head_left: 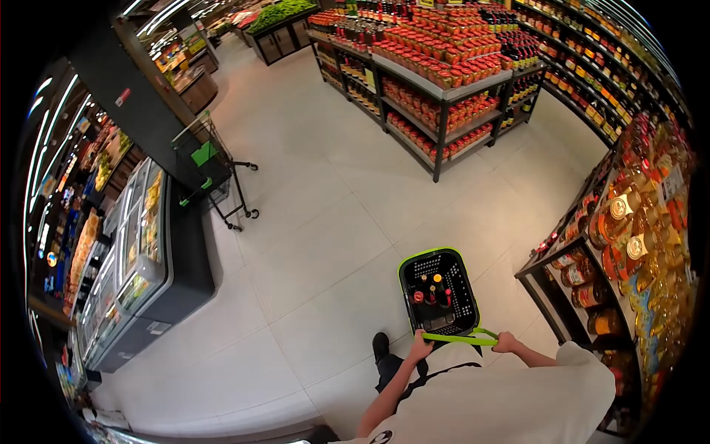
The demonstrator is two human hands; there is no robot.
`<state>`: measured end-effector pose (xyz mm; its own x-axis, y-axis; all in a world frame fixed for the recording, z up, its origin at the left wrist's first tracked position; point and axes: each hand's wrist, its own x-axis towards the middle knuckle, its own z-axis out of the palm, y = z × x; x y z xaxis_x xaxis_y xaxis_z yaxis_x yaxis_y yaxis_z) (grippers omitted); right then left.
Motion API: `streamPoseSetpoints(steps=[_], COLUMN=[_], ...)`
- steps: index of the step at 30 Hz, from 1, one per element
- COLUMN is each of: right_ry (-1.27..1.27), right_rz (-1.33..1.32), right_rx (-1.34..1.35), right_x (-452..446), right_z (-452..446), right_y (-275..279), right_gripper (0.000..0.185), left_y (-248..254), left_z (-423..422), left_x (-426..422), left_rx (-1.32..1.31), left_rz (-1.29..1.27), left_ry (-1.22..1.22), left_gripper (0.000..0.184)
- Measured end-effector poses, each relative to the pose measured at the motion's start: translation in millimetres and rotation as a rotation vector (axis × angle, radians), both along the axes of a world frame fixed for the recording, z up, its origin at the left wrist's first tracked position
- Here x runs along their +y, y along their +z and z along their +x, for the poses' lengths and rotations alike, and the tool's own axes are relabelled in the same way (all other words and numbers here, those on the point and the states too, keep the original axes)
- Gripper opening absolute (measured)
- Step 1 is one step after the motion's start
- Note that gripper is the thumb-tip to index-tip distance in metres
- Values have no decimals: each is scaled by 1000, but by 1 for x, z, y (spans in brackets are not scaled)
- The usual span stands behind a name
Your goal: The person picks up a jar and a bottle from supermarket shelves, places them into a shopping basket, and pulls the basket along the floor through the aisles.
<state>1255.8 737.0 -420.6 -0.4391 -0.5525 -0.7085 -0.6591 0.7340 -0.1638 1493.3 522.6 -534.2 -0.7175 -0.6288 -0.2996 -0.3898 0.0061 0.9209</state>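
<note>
A black shopping basket [464, 292] with a lime-green rim is in front of my body, close above or on the floor; I cannot tell which. Several dark bottles [433, 293] with differing caps stand inside it, one cap yellow and one red. My left hand [421, 345] is closed around the left end of the basket's green handle [460, 340]. At the handle's right end, my right hand [506, 342] grips it too. Below the hands, my white shirt and one dark shoe [380, 343] show.
To the right, a rack [551, 292] holds jars and bottles of oil. Ahead stands a display stand [441, 133] stacked with red-lidded jars. A shopping cart [203, 154] is parked beside a dark pillar [129, 81] at left, near a chest freezer [188, 259]. Pale floor tiles [318, 244] lie between.
</note>
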Motion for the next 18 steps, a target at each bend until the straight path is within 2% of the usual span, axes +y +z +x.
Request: streamPoseSetpoints(steps=[4, 7, 9, 11, 12, 13, 14, 18], right_ry=[-106, -191, -241, -284, -304, -325, -411, -503], right_rz=[-69, -26, -37, -72, -65, -55, -97, -68], right_rx=[59, 106, 98, 134, 138, 142, 180, 173], right_x=[-20, -41, -57, -65, -75, -85, -98, -137], right_z=[44, 76, 99, 118, 126, 134, 144, 151], right_y=[0, 6, 12, -4, -9, -14, -11, -24], right_gripper=[35, 33, 33, 33, 32, 32, 30, 25], left_y=[-6, -25, 8, 35, 41, 46, 46, 40], left_z=[25, 37, 46, 47, 48, 48, 47, 43], left_x=[-53, -86, -108, -127, -136, -146, -159, -193], left_rx=[-35, -3, 2, -107, -44, -54, -48, -118], left_rz=[111, 109, 65, -57, -135, -47, -36, -29], left_ry=[-263, -361, -407, -360, -308, -260, -247, -201], left_gripper=[49, 47, 47, 47, 45, 43, 43, 47])
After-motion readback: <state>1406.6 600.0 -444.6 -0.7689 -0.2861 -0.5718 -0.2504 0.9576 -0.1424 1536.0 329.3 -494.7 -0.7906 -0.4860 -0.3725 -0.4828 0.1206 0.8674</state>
